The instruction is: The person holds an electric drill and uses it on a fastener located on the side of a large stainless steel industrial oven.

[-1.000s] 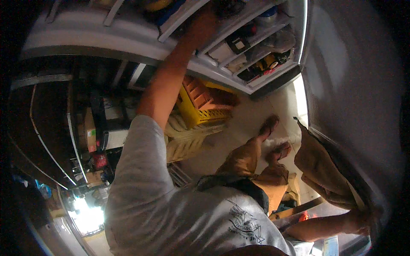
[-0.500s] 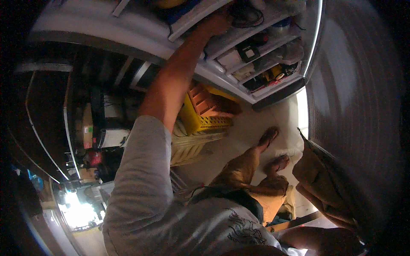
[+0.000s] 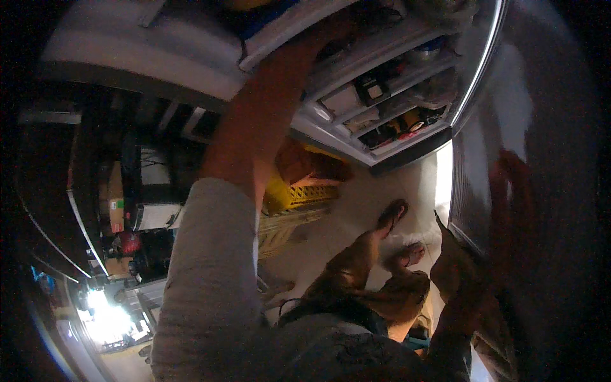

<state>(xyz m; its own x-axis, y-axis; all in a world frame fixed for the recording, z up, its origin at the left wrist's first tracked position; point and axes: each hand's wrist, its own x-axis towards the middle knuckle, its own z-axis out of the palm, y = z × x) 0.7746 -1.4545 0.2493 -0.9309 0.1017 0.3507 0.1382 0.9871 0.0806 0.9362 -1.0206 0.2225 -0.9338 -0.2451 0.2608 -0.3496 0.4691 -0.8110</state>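
My left arm stretches up into a white shelf unit (image 3: 210,79). My left hand (image 3: 338,33) is on one of its upper shelves, next to a dark coil (image 3: 382,16) that looks like cable. Shadow hides its fingers, and I cannot make out any held item. On the right my right hand (image 3: 513,170) is raised in front of a dark, shiny ribbed panel (image 3: 547,127). It is blurred and dim, so neither its fingers nor any contact with the panel can be told. A brown sheet-like thing (image 3: 455,258) hangs beside my right forearm.
Lower compartments hold a small black-and-white box (image 3: 372,90) and other small items. Beneath them a yellow crate (image 3: 312,194) with an orange-brown container (image 3: 305,164) stands on the floor (image 3: 356,191). Dark shelving with boxes (image 3: 159,216) lines the left; a bright light (image 3: 108,318) glares there.
My right arm has come up from the lower right, its hand now before the dark panel. My left hand stays at the shelf. The view has shifted slightly and grown darker.
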